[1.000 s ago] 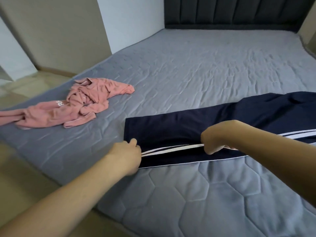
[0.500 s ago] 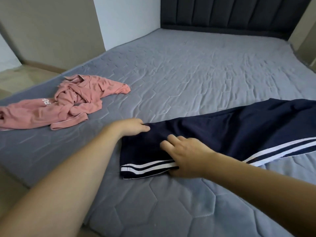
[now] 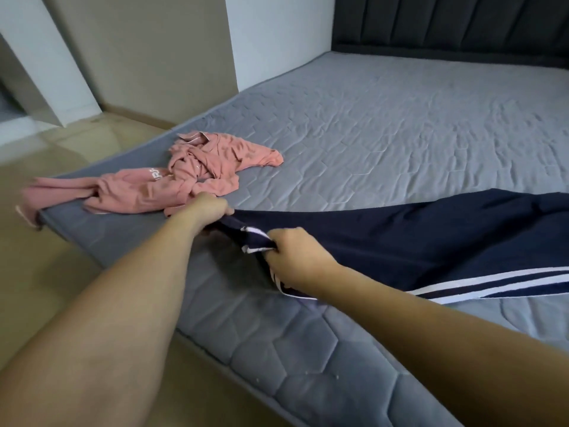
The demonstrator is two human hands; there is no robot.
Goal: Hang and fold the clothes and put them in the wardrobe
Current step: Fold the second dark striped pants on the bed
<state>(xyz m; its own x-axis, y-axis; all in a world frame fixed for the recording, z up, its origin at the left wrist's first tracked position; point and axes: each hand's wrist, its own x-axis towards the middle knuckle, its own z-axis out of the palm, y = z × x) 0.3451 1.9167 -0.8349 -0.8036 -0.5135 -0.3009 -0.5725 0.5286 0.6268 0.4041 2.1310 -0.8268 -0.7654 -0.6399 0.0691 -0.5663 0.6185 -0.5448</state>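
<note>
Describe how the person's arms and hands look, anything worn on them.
Both arms are bare as far as the view shows: no sleeves in sight. The left hand and right hand wear no gloves, and no watch, bracelet or ring shows on the visible wrists and fingers.

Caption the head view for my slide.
Both hands, left and right, grip the navy trousers' cuff end on the bed.

Your mattress (image 3: 385, 124), grey and quilted, carries two garments. A crumpled pink top (image 3: 172, 180) sits at the left corner, one end hanging off the edge. Navy trousers (image 3: 431, 238) with white stripes lie stretched along the near side, apart from the top.
</note>
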